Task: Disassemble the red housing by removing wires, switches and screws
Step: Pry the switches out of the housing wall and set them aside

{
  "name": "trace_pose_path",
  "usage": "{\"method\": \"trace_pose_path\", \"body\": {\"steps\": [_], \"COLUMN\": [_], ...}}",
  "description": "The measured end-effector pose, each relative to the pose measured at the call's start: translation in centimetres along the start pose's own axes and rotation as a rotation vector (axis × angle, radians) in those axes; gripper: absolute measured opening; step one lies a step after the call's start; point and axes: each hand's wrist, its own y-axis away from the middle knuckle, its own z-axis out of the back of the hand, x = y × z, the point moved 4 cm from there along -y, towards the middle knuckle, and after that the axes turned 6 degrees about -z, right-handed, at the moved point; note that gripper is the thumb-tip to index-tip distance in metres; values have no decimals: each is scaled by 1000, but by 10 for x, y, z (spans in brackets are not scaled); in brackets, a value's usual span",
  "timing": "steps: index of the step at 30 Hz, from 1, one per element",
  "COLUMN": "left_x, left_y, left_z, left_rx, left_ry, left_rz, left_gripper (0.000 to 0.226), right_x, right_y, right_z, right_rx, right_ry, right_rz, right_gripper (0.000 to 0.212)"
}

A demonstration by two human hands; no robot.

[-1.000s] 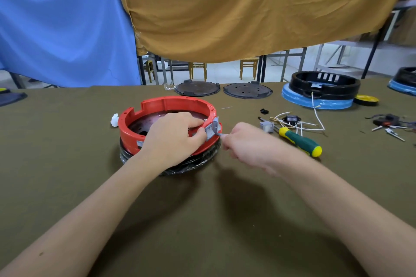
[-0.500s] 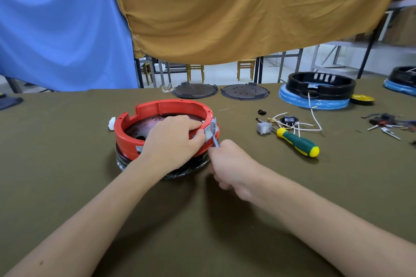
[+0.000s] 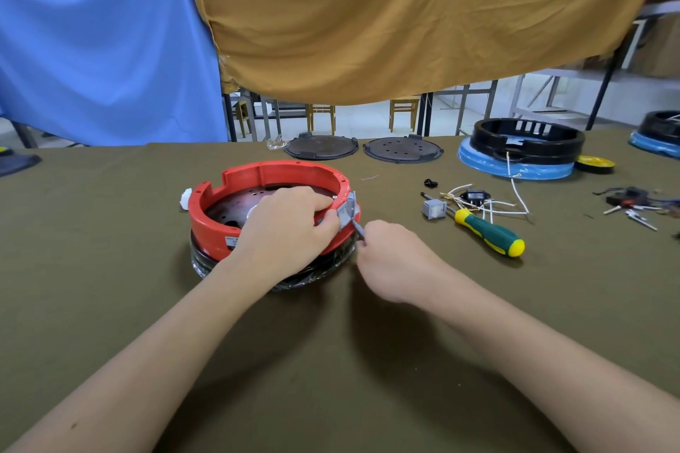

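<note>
Now lower | right hand (image 3: 390, 257) pinches gray tool (image 3: 358, 228) | left hand (image 3: 290, 228) still grips red housing (image 3: 265, 176)

1. A workshop: a cloth-covered tabletop (image 3: 110, 232) carries a screwdriver (image 3: 489, 232), loose wires (image 3: 493, 200) and dismantled housings (image 3: 526, 143).
2. Hung cloths (image 3: 368, 11) screen metal-framed workbenches (image 3: 552, 92) behind.

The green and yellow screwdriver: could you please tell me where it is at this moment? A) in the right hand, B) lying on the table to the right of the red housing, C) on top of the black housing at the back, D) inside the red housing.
B: the screwdriver lies on the table, right of the red housing, while the right hand holds a small grey tool instead.
</note>
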Motion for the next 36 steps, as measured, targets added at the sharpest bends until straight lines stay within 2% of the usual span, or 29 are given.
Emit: {"method": "trace_pose_path", "body": {"steps": [3, 5, 8, 10, 13, 17, 21, 27, 32, 36], "left_x": [-2, -4, -2, -2, -3, -3, -2, -2, -4, -3], "left_y": [1, 1, -1, -2, -2, -2, -3, -2, -1, -2], "left_z": [0, 1, 1, 0, 0, 1, 1, -1, -4, -2], "left_rx": [-3, 13, 22, 23, 29, 30, 30, 12, -10, -2], "left_ry": [1, 8, 11, 8, 13, 23, 23, 11, -3, 7], "left_rz": [-16, -22, -26, -30, -38, -37, -39, -32, -28, -41], "left_gripper": [44, 49, 38, 33, 33, 34, 34, 35, 33, 34], "right_x": [5, 3, -2, -7, -10, -14, -23, -9, 14, 4], "right_y": [-3, -7, -12, -16, -20, -23, -29, -15, -10, -16], "right_z": [-8, -10, -6, 1, 6, 10, 15, 6, -19, -4], "right_rx": [38, 54, 115, 119, 54, -26, -65, -89, -9, -11], "right_ry": [-159, -402, -599, -539, -303, -68, 56, 4, -125, -87], "right_rz": [22, -48, -153, -120, -40, -14, 2, 19, 3, 16], "right_gripper": [35, 35, 30, 32, 37, 32, 28, 26, 6, 27]}}
